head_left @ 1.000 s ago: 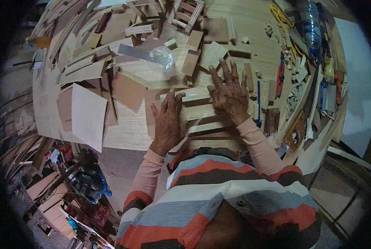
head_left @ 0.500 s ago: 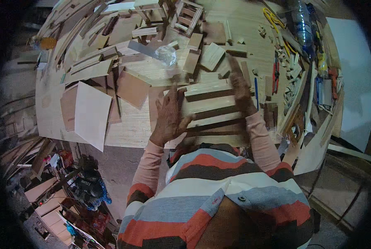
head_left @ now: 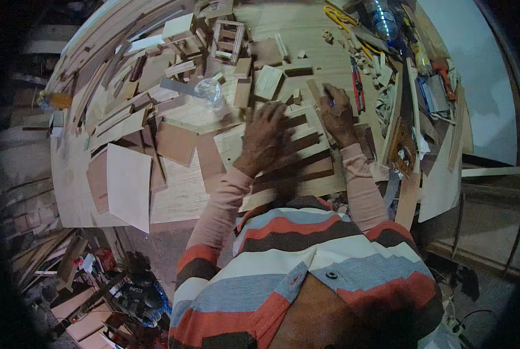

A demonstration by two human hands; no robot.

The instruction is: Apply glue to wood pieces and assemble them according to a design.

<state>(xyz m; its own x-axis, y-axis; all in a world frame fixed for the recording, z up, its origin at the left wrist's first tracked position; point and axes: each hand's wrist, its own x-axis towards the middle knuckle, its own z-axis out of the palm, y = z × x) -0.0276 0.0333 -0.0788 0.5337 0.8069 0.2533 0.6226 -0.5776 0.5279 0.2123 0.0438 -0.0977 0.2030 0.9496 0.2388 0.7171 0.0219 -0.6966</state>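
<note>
A pale wooden slatted frame (head_left: 311, 141), with dark gaps between its strips, lies on the table close to my body. My left hand (head_left: 265, 136) rests across its left part, fingers stretched forward and slightly blurred. Beyond the frame's right side, my right hand (head_left: 340, 116) has its fingers bent around a thin blue pencil (head_left: 331, 103); only a short bit of blue shows between them. A narrow wooden strip (head_left: 315, 93) lies just left of those fingers. Red-handled pliers (head_left: 357, 87) are to the right of this hand.
Small wood blocks (head_left: 268, 81) and a clear plastic piece (head_left: 208, 93) lie beyond the frame. At left are a white panel (head_left: 129, 186) and brown boards (head_left: 175, 142). A plastic bottle (head_left: 382, 20), a yellow cord (head_left: 338, 17) and a handsaw (head_left: 402, 145) crowd the right side.
My left hand has moved right onto the slatted frame. My right hand has come off the frame's right edge and closed around the blue pencil that lay beside it. The view has shifted.
</note>
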